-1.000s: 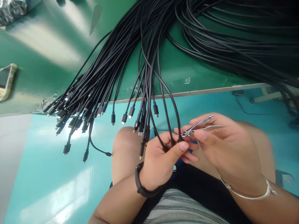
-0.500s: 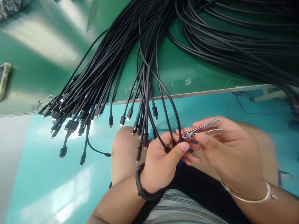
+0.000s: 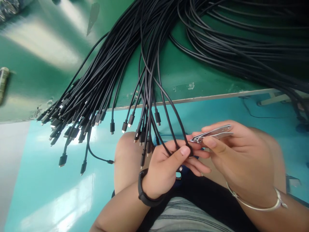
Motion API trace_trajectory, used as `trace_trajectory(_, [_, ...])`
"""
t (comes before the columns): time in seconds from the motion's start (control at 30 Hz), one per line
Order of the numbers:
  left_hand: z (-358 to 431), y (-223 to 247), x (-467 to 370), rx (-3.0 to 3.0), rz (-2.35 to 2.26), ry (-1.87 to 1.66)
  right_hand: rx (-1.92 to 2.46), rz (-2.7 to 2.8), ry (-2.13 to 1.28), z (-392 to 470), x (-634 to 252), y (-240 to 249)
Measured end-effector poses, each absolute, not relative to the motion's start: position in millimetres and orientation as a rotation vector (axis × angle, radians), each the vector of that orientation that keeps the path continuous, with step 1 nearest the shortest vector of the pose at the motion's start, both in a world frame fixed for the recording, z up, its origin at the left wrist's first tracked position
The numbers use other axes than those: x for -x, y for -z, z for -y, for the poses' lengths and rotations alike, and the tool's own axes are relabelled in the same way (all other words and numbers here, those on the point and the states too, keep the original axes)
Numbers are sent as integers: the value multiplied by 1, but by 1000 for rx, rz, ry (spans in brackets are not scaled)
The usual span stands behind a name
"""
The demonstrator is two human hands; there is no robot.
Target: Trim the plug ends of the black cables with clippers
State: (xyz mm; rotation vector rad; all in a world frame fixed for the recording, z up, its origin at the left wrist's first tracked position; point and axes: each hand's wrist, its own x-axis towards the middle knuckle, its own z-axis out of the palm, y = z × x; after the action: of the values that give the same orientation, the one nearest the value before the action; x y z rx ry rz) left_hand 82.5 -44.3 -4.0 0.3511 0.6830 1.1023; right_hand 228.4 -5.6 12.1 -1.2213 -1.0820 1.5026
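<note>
My left hand [image 3: 166, 167], with a black band on its wrist, is closed on the ends of a few black USB cables [image 3: 180, 125]. The thumb presses near one black plug [image 3: 189, 150]; metal plug tips poke out below the palm. Silver nail clippers [image 3: 213, 132] lie in my right hand [image 3: 241, 154], pinched between thumb and fingers. Their jaws point left, close above the held plug, and the lever stands apart from the body. Part of the held plugs is hidden behind my left fingers.
A thick bundle of black cables [image 3: 116, 54] crosses the green table [image 3: 193, 74], several plugs hanging over its front edge. More cables [image 3: 229, 48] curve off to the right. An object with a pale rim [image 3: 3, 85] lies at the table's left. My knees are below.
My left fingers have shifted slightly, and the held plug and metal tips now show more. The clippers' jaws have moved slightly away from the cable, still in my right hand. The view has shifted a little.
</note>
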Motion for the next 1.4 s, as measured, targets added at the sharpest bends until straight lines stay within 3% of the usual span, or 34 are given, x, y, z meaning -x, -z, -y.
trace_trajectory(0.17, [43,11,-78,-356,-541,-1034,1152,1019,-1544,4,-231,-12])
trace_trajectory(0.53, [47,9,-86,-415,-803,-1162,927,1133,-1658,9,-222,-18])
trace_trajectory(1.13, [42,8,-89,-354,-936,-1086,1144,1022,-1736,1,-227,-11])
trace_trajectory(1.4, [40,6,-85,-388,-962,-952,912,1145,-1969,-8,-234,-14])
